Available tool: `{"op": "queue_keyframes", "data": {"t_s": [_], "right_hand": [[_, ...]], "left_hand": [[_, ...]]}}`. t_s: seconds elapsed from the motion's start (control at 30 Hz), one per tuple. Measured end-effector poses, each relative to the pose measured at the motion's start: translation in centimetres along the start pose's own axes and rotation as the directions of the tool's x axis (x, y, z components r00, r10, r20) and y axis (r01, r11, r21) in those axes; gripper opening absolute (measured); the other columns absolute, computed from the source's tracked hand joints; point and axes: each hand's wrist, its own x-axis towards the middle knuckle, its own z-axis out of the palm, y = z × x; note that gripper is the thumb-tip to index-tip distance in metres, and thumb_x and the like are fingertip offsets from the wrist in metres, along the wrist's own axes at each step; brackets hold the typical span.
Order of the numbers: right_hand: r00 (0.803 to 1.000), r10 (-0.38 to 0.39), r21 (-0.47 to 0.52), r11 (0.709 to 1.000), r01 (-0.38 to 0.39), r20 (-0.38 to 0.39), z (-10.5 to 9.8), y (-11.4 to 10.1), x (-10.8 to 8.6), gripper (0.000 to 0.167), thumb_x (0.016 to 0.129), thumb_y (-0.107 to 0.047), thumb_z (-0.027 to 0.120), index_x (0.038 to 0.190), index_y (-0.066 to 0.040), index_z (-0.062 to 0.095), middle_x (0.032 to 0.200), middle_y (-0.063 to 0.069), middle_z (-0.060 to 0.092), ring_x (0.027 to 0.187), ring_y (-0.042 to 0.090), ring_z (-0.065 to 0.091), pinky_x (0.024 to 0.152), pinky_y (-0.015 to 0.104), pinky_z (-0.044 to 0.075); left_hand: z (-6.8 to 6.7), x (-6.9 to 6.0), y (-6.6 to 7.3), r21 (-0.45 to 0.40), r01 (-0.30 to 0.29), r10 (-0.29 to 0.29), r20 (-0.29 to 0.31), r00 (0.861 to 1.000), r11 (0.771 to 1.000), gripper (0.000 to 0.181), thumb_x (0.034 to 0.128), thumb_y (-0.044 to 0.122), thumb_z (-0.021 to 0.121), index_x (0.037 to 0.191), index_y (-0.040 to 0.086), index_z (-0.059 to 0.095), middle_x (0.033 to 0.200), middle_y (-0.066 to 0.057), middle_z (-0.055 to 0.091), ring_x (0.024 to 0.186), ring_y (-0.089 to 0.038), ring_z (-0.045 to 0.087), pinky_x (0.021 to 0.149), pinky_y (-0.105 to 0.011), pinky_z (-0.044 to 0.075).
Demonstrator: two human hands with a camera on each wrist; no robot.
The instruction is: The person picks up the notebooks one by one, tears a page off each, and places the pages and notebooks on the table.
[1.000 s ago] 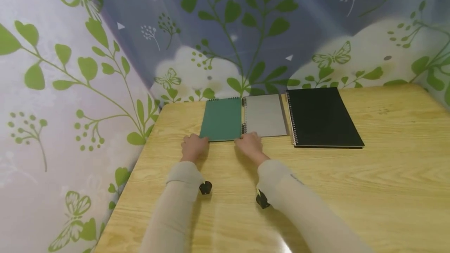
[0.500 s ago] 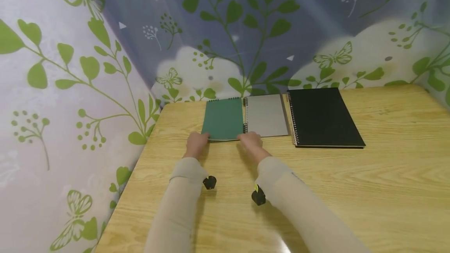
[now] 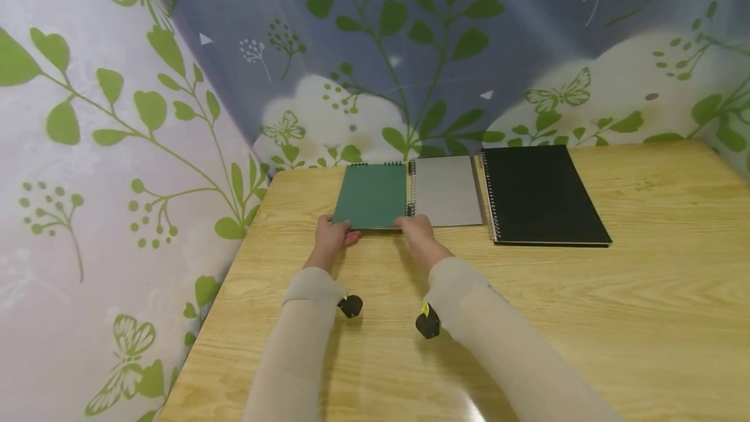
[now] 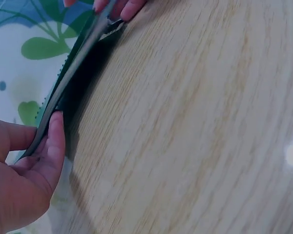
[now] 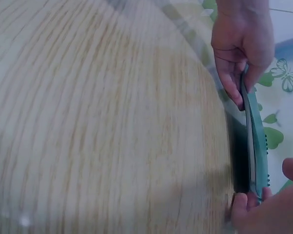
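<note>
A green spiral notebook [image 3: 372, 194] lies at the left of the row, its wire coils toward the wall. My left hand [image 3: 331, 237] pinches its near left corner, thumb on top and fingers underneath. At the near right corner my right hand [image 3: 418, 233] grips the same notebook. Both wrist views show the near edge of the notebook [image 4: 71, 73] lifted off the table, with a dark gap below. A grey spiral notebook [image 3: 446, 191] lies flat just to the right, beside my right hand.
Farther right on the wooden table [image 3: 644, 298] lies a larger black spiral notebook [image 3: 541, 194]. A leaf-patterned wall covering [image 3: 363, 109] rises behind the table, and another patterned wall [image 3: 94, 213] runs along its left side.
The near edge of the green notebook has come up off the table. My left hand's fingers have slipped under its corner, and my right hand has taken hold of the other corner.
</note>
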Motion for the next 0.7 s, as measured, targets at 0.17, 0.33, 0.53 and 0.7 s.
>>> {"op": "queue_keyframes", "data": {"t_s": [0.17, 0.33, 0.53, 0.7], "right_hand": [[0.998, -0.059, 0.066, 0.996, 0.058, 0.021, 0.0, 0.1, 0.7, 0.056, 0.094, -0.014, 0.048, 0.140, 0.007, 0.024, 0.146, 0.020, 0.027, 0.129, 0.033, 0.035, 0.111, 0.043, 0.025], [0.995, -0.103, 0.072, 0.992, 0.103, 0.005, 0.0, 0.4, 1.1, 0.062, 0.095, -0.018, 0.050, 0.145, 0.001, 0.017, 0.146, 0.019, 0.028, 0.121, 0.034, 0.045, 0.108, 0.042, 0.032], [0.987, -0.151, -0.035, 0.988, 0.153, 0.050, -0.4, 0.8, 0.6, 0.068, 0.094, -0.018, 0.051, 0.148, -0.005, 0.012, 0.149, 0.018, 0.025, 0.125, 0.032, 0.042, 0.107, 0.044, 0.032], [0.977, -0.185, -0.136, 0.970, 0.199, 0.110, -0.2, 1.1, -0.7, 0.072, 0.091, -0.008, 0.055, 0.148, -0.003, 0.011, 0.139, 0.021, 0.037, 0.093, 0.020, 0.053, 0.091, 0.040, 0.045]], "left_hand": [[-0.3, -0.2, -0.2, -0.054, -0.010, 0.010, 0.000, 1.000, 0.998, 0.047, 0.0943, -0.001, 0.043, 0.135, 0.000, 0.019, 0.110, -0.023, 0.048, 0.060, -0.013, 0.060, 0.063, -0.022, 0.054], [-0.8, -0.8, -0.5, -0.055, -0.029, 0.030, 0.011, 0.999, 0.998, 0.042, 0.0938, -0.001, 0.044, 0.130, 0.000, 0.022, 0.102, -0.019, 0.049, 0.058, -0.010, 0.060, 0.056, -0.018, 0.051], [-2.0, -2.6, -0.7, -0.007, -0.032, 0.032, 0.037, 0.999, 0.999, 0.042, 0.0947, 0.002, 0.045, 0.131, 0.002, 0.023, 0.099, -0.016, 0.050, 0.059, -0.007, 0.062, 0.056, -0.016, 0.049], [-3.4, -5.2, -0.7, 0.032, -0.026, 0.024, 0.050, 0.998, 0.999, 0.044, 0.0946, 0.004, 0.047, 0.132, 0.003, 0.024, 0.100, -0.017, 0.053, 0.063, -0.009, 0.064, 0.060, -0.017, 0.051]]}}
